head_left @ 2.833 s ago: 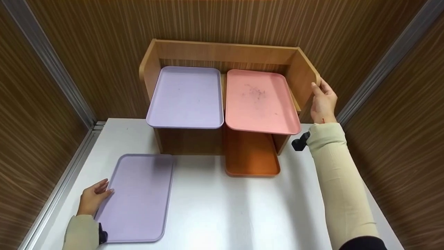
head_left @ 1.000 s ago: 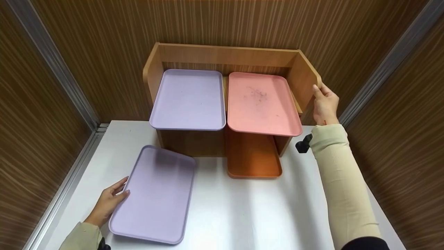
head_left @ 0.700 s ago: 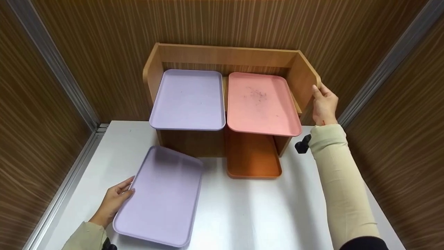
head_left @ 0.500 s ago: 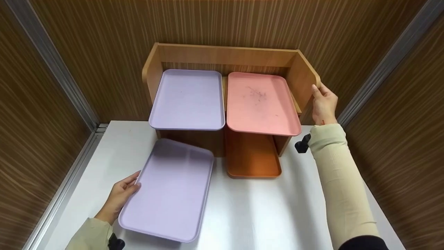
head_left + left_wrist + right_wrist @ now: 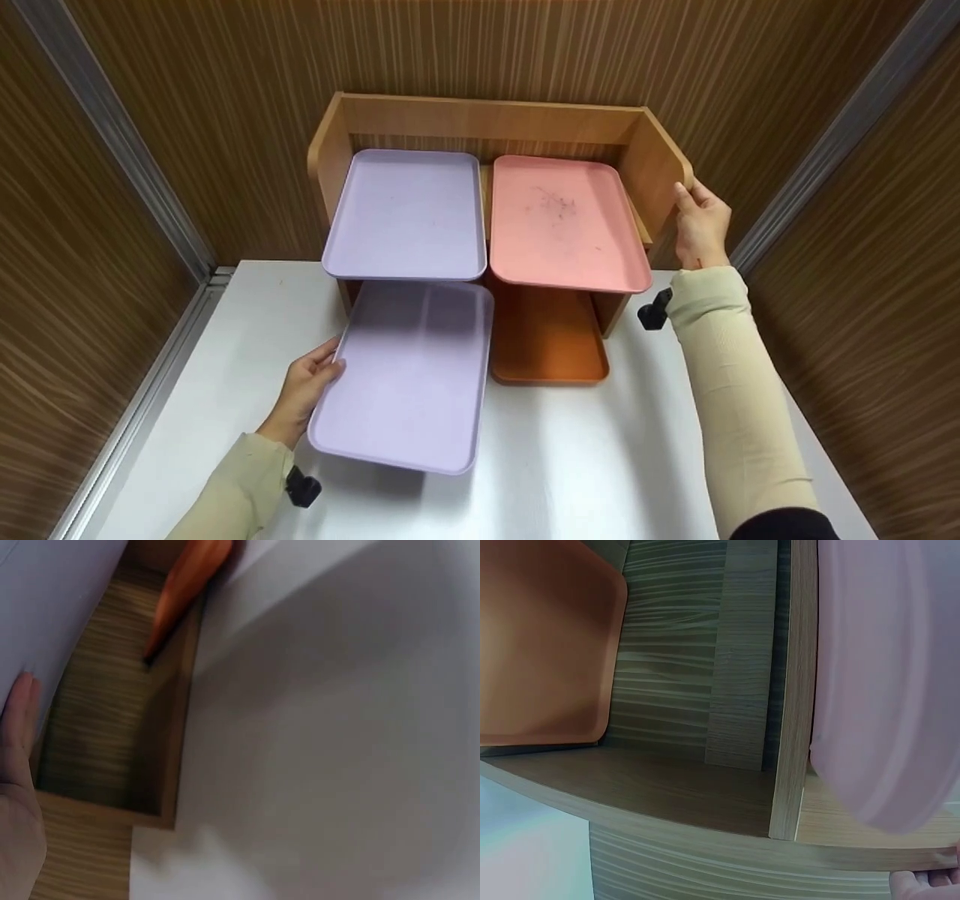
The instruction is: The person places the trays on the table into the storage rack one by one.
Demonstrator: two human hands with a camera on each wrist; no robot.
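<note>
My left hand (image 5: 304,390) grips the left edge of a lavender tray (image 5: 405,382), thumb on top and fingers underneath. That tray hangs above the table, slightly tilted, its far end at the lower left opening of a wooden shelf (image 5: 487,116). In the left wrist view, the fingers (image 5: 19,709) lie against the tray's underside. My right hand (image 5: 701,225) holds the front edge of the shelf's right side panel, thumb on the inner face. On the upper level lie another lavender tray (image 5: 409,214) and a pink tray (image 5: 566,232) with dark marks. An orange tray (image 5: 551,345) sits in the lower right.
The white table (image 5: 555,465) stretches in front of the shelf. Wood-grain walls (image 5: 862,300) with metal corner strips close in the back and both sides. The upper trays jut forward past the shelf's front, over the lower level.
The left hand has lifted the lavender tray off the table and carried it right and forward to the shelf's lower left opening. The right hand keeps its hold on the side panel.
</note>
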